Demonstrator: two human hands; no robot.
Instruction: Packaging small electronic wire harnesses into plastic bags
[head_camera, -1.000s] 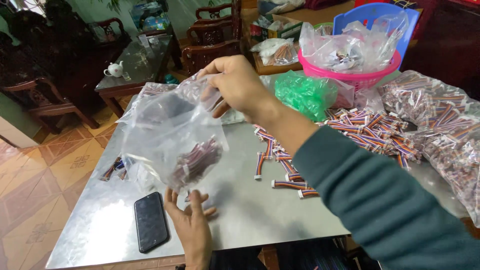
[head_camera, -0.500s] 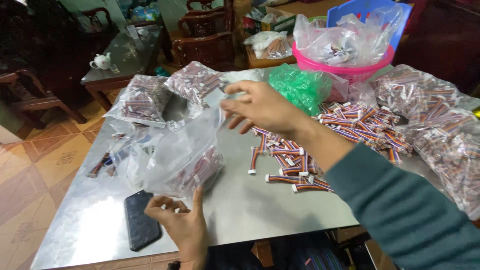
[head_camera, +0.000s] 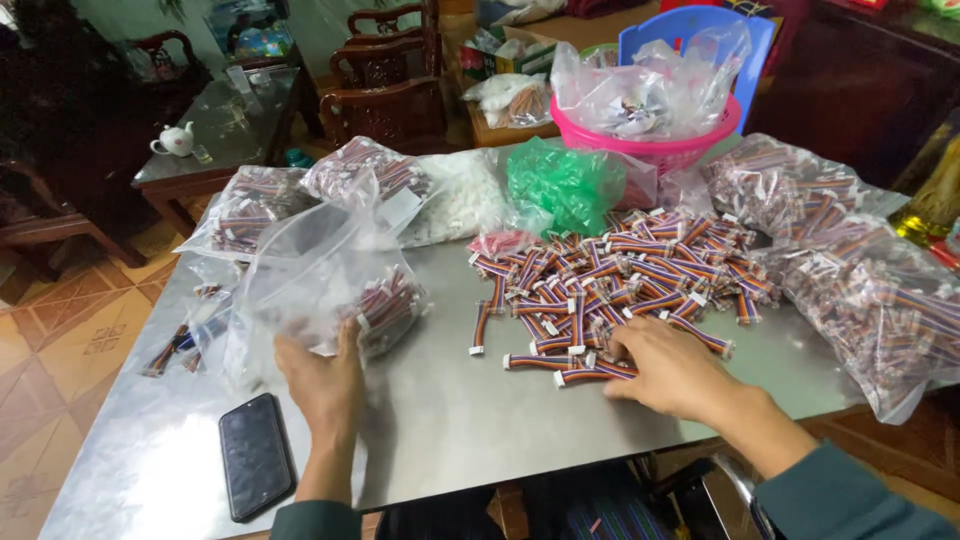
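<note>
A clear plastic bag (head_camera: 320, 270) with short multicoloured ribbon cables inside lies on the metal table (head_camera: 470, 420). My left hand (head_camera: 322, 378) rests at its near edge, fingers pressed against the plastic. My right hand (head_camera: 668, 368) is flat on the table at the near edge of a loose pile of the same cables (head_camera: 620, 280), fingertips touching a few of them. Whether its fingers grip any cable is hidden.
A black phone (head_camera: 256, 455) lies by the table's near left edge. Filled bags of cables sit at the back left (head_camera: 260, 205) and right (head_camera: 880, 300). A green bag (head_camera: 565, 185), a white bag (head_camera: 460, 195) and a pink basket (head_camera: 650, 145) stand behind the pile.
My right hand let go of the bag's top and came down to the cable pile. The bag sank onto the table, and my left hand moved up to its edge.
</note>
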